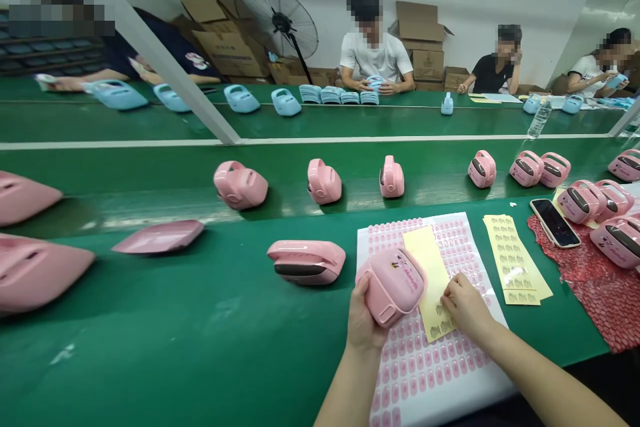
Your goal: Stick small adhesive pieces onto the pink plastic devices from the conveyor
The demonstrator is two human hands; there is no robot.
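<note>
1. The pink case (395, 287) has a rounded body and a smooth, glossy shell. Its broad face is turned upward and bears small dark figures with purple-pink lettering beside them. On the end nearer to the viewer there is a rounded, oblong outline. The case is held in a tilted pose, toward the near edge of the worktop (200, 347), and it covers part of the yellow strip.

2. The yellow strip (431, 260) is pale, long and narrow. Its upper part looks plain, while small dark labels remain visible at its lower end. It lies slantwise, the lower end pointing to the worktop's near edge, upon a white sheet (450, 387) with rows of pink oval stickers.
</note>
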